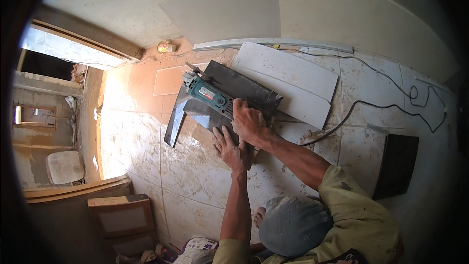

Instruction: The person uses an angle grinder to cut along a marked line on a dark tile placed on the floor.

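My right hand (248, 123) is closed around the rear end of a teal angle grinder (207, 93), whose disc end points to the far left. The grinder lies over a glossy black tile (244, 84) on the floor. My left hand (228, 147) rests flat on the tile's near edge, fingers stretched out, just left of my right hand. At the tile's left side a narrow black strip (175, 126) angles toward me; whether it is fully separate I cannot tell. My hand hides part of the grinder's rear.
White tiles (293, 80) lie partly under the black one. A black cord (361, 103) curves right from my hands. Another black tile (396, 166) lies at right. A yellow cup (166, 47) sits by the far wall. Boxes (122, 219) stand near left, below an opening.
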`<act>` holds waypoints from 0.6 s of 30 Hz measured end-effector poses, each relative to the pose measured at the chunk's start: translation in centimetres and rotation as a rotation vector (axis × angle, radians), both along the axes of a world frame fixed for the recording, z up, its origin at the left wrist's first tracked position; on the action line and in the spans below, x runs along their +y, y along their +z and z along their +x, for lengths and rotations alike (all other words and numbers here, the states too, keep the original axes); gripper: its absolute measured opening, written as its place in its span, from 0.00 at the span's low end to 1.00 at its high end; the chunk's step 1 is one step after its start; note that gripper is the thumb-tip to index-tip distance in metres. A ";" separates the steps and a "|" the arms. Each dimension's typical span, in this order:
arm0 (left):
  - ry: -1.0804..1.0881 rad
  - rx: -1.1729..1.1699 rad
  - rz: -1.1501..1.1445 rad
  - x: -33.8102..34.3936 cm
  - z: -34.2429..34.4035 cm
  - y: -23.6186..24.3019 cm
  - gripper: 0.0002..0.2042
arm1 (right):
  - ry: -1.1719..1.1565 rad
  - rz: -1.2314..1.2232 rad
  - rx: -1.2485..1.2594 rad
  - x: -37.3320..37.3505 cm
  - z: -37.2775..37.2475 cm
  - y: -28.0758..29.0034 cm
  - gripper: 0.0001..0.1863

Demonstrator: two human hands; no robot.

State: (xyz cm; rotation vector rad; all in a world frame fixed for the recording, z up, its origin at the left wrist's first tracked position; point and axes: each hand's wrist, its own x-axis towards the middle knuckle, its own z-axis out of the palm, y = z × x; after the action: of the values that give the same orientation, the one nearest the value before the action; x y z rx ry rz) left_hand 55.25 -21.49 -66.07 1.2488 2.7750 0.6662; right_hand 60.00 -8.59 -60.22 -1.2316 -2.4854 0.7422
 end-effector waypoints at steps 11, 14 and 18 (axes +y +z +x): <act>0.001 0.023 0.000 -0.1 -0.1 -0.3 0.38 | 0.015 -0.035 0.038 0.0 0.0 -0.5 0.22; -0.001 0.009 0.007 -0.1 0.1 -0.1 0.37 | 0.013 -0.035 0.020 -0.1 0.0 -0.4 0.22; -0.008 0.013 0.023 0.0 0.1 -0.1 0.35 | -0.003 -0.033 0.019 -0.3 0.1 -0.6 0.22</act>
State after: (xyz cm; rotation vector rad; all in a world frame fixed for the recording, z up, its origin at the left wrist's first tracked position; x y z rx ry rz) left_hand 55.36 -21.52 -66.15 1.2727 2.7786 0.6942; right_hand 60.15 -8.92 -60.80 -1.2333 -2.4652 0.7935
